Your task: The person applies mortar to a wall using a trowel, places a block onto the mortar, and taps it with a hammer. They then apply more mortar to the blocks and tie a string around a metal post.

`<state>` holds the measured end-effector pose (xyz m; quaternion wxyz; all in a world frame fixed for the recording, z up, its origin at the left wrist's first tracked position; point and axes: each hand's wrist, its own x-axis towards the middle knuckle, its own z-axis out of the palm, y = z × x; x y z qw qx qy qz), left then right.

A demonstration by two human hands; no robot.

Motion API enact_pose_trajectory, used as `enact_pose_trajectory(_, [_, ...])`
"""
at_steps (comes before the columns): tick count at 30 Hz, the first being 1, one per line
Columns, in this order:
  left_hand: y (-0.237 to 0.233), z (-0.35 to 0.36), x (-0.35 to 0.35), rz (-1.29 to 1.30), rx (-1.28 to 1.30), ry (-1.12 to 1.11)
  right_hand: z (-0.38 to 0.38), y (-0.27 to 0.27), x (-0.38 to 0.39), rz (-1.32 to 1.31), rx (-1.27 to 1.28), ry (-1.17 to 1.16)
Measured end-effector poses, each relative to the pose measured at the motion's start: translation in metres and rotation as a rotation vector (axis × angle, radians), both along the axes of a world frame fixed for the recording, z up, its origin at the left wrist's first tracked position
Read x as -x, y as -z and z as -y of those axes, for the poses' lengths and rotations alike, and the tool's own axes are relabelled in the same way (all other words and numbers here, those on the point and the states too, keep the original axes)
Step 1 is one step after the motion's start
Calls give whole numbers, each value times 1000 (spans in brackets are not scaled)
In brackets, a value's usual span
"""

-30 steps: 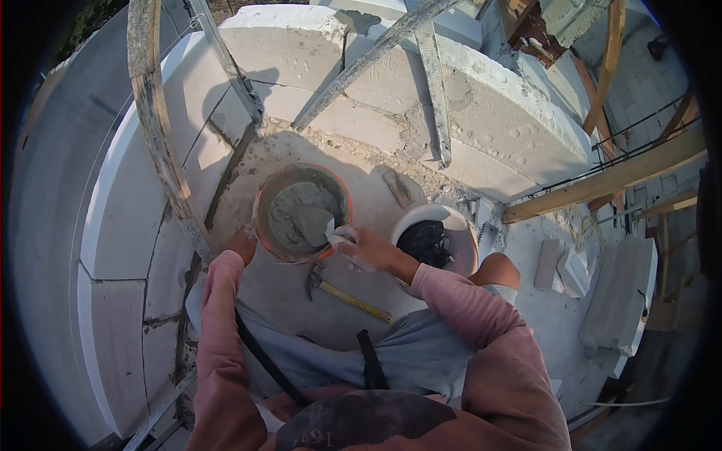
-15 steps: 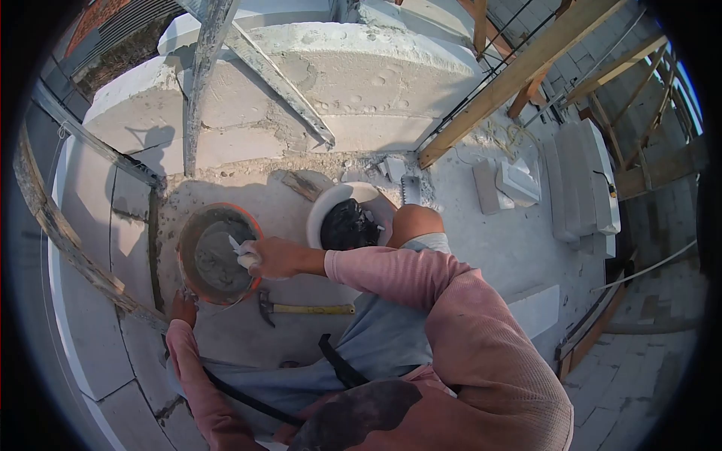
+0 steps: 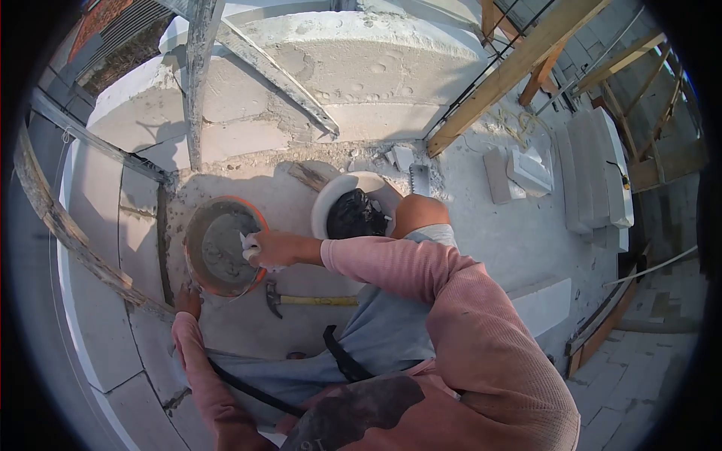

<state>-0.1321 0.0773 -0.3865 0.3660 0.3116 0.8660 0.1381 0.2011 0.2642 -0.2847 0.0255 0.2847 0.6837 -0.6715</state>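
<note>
An orange-rimmed bucket (image 3: 261, 218) stands on the slab with wet grey mortar (image 3: 228, 244) inside. My right hand (image 3: 263, 250) is at its right rim, closed around a small pale tool that looks like a trowel; the fingers hide most of it. At the bucket's lower left side, my left hand (image 3: 188, 301) has its fingers curled against the edge. Below the bucket lies a claw hammer (image 3: 312, 300) with a yellowish handle. To the right, near my knee, a white tub (image 3: 322, 207) contains a crumpled black plastic bag (image 3: 353, 216).
A pale block wall (image 3: 361, 83) runs across the front, with a metal brace (image 3: 278, 79) leaning there. A wooden post (image 3: 519, 79) slants at right. Past a toothed tool (image 3: 419, 180) lie cut blocks (image 3: 526, 173) and stacked blocks (image 3: 594, 173). A rough pole (image 3: 64, 233) curves along the left.
My right hand has shifted slightly toward the bucket's right rim, and less of the pale tool shows. My left hand stays by the bucket. The whole view has shifted slightly.
</note>
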Motion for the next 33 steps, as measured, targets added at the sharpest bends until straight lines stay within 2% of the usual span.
enact_pose_trajectory(2, [20,4,10,-153,72,99,2,7,2,-15,30,20])
enact_pose_trajectory(3, [10,5,1,-73,13,38,1,-8,-2,14,-1,-17])
enact_pose_trajectory(4, [37,11,13,-55,-8,38,0,-24,-5,85,-104,-78])
enact_pose_trajectory(5, [-41,-9,-32,-222,153,135,-1,-20,-7,136,-241,-171])
enact_pose_trajectory(6, [-31,-8,-30,-202,122,85,1,-5,-12,104,-424,-230])
enact_pose_trajectory(7, [-42,-10,-36,-194,120,46,2,8,-17,69,-607,-268])
enact_pose_trajectory(9, [-51,-14,-42,-186,92,12,2,-1,-24,193,-619,-384])
enact_pose_trajectory(10, [-47,-15,-39,-192,70,0,-1,-3,-24,174,-625,-387])
enact_pose_trajectory(13, [-33,-10,-34,-259,-44,-59,-4,-11,-26,151,-646,-352])
enact_pose_trajectory(18, [-52,-9,-39,-335,-335,-218,-10,-48,-31,107,-809,-185])
enact_pose_trajectory(20, [-56,-8,-39,-326,-492,-305,-13,-52,-34,16,-801,-114])
enact_pose_trajectory(23, [-62,-14,-48,-374,-550,-441,-19,-61,-43,-49,-792,-47])
enact_pose_trajectory(26, [-67,-20,-58,-449,-544,-450,-24,-63,-55,-67,-827,-6])
enact_pose_trajectory(33, [-90,-43,-83,-414,-571,-440,-28,-64,-74,-119,-901,50])
